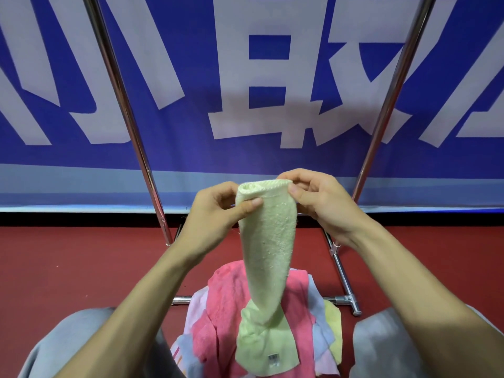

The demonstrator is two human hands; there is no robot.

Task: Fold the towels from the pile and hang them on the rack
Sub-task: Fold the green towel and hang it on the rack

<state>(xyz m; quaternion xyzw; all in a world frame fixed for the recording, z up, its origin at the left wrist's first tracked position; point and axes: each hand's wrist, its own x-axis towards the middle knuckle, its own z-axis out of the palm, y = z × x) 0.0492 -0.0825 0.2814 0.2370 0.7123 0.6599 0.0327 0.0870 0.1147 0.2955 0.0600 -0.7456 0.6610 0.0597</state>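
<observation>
A pale green towel (268,249) hangs lengthwise in front of me. My left hand (218,214) pinches its upper left corner and my right hand (321,203) pinches its upper right corner, the top edge stretched between them. The towel's lower end, with a small label, rests on the pile of towels (226,309) on the floor between my knees; a pink towel lies on top, with light blue, lilac and yellow ones under it. The metal rack (128,118) stands behind, its two chrome uprights slanting up left and right; its top bar is out of view.
The rack's base bar and foot (346,298) lie on the red floor to the right of the pile. A blue banner with large white characters (261,85) covers the wall behind. My grey-trousered knees (68,345) flank the pile.
</observation>
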